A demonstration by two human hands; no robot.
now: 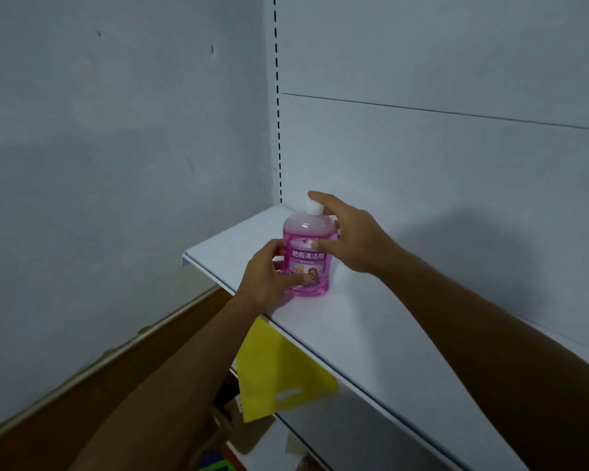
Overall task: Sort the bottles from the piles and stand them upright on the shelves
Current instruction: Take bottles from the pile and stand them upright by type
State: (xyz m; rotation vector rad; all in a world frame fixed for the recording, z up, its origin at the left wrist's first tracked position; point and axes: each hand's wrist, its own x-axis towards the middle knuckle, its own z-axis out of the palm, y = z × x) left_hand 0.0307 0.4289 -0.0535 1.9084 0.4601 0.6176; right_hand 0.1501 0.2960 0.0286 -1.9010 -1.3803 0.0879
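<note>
A pink bottle (308, 253) with a white cap and a pink label stands upright on the white shelf (371, 321), near its left end. My left hand (267, 277) wraps around the bottle's lower left side. My right hand (349, 232) holds its upper right side, with one finger resting on the cap. Both forearms reach in from the bottom of the view. No other bottle is in sight.
The shelf's white back panel (422, 158) and slotted upright (279, 130) rise behind the bottle. A grey wall (116, 147) is on the left. A yellow bag (279, 379) hangs below the shelf, above cardboard and clutter (232, 433). A brown floor strip (82, 402) runs along the wall.
</note>
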